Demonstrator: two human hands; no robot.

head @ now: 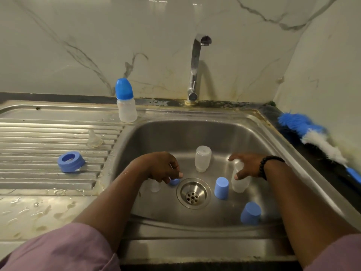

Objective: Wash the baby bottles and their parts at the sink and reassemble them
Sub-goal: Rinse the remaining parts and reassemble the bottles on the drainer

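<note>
Capped bottle (126,106) behind the drainboard (39,133) — two caps (221,187) inside the sink (195,132).

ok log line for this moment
left hand: pinching blue ring | right hand: gripping clear bottle | tap: off

Blue ring (173,181) half hidden under fingers (180,174)

The floor of the sink (259,137) is crowded around the drain (193,193): at 12 o'clock an upturned bottle (202,158), at 3 o'clock a blue cap (221,187) with a second bottle (239,181) just beyond it, at 5 o'clock another blue cap (250,213), at 9 o'clock a small blue ring (173,181) and a clear piece (155,185). Bare steel is left from 6 to 8 o'clock. Passage at 12 o'clock above the basin is narrowed by the tap (195,69).
</note>
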